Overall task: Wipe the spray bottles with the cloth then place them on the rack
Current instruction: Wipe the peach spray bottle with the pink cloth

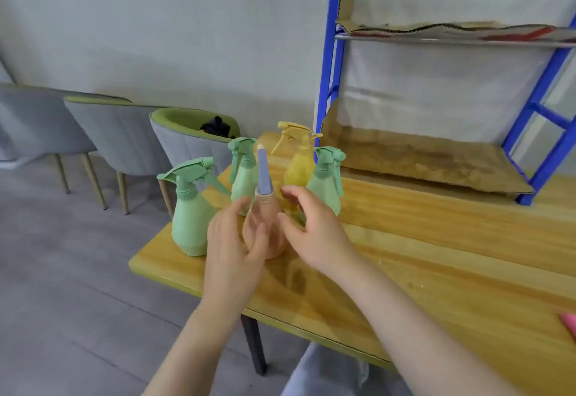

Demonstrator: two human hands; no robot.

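A peach spray bottle [270,224] with a blue-grey trigger head stands upright near the table's left end. My left hand [233,240] lies against its left side with straight fingers. My right hand [308,230] hovers at its right side, fingers loosely curled, and contact is unclear. Three green spray bottles stand around it: one at the left [188,215], one behind [244,171], one at the right [327,177]. A yellow spray bottle [300,162] stands at the back. A pink corner, perhaps the cloth [568,324], shows at the right edge.
The blue metal rack [330,84] stands at the back of the wooden table [436,255], its shelves lined with worn cardboard [420,159]. Grey and green chairs [121,140] stand to the left on the grey floor. The table's left edge lies close to the bottles.
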